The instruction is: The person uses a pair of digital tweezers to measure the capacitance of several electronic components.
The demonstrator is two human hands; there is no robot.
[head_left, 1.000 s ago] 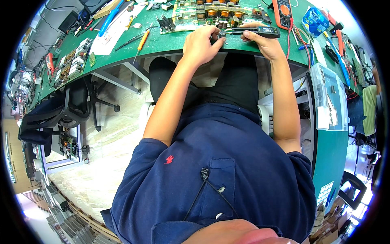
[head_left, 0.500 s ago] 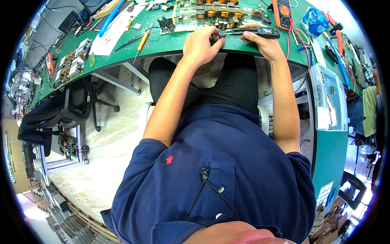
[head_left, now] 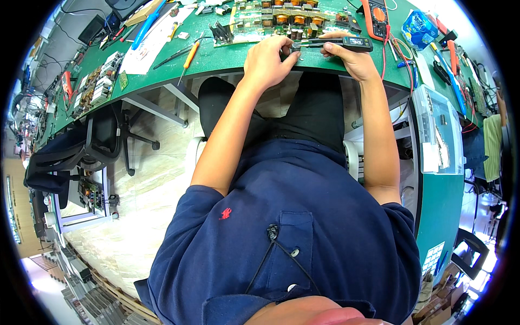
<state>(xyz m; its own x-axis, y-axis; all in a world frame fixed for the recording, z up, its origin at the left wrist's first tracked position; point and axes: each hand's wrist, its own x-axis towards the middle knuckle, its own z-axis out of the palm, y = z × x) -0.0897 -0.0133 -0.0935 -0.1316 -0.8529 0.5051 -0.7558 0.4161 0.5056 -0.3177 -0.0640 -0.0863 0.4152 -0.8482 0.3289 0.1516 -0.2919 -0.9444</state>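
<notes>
- The person sits at a green table (head_left: 227,57) and looks down at both hands, which are at the near edge of it.
- The right hand (head_left: 355,59) holds a long dark tool (head_left: 333,43) with a small screen on it. The fingers are wrapped around the screen end.
- The tool lies almost flat, just above the table edge, and its thin end points to the left hand.
- The left hand (head_left: 265,62) is curled up tight, and its fingertips touch the thin end of the tool. If there is something small pinched there, it is too tiny to see.
- Just behind the hands lies a circuit board (head_left: 281,19) with round copper-coloured parts on it.
- An orange meter (head_left: 377,11) sits to the right of the board, near the right hand.
- A screwdriver with an orange handle (head_left: 187,59) lies on the table to the left, well away from the hands.
- A white sheet of paper (head_left: 151,40) lies farther left.
- A blue packet (head_left: 417,24) sits at the far right of the table.
- A clear plastic box (head_left: 436,130) is on the right part of the table, beside the right arm.
- A black chair (head_left: 103,135) stands on the floor to the left.
</notes>
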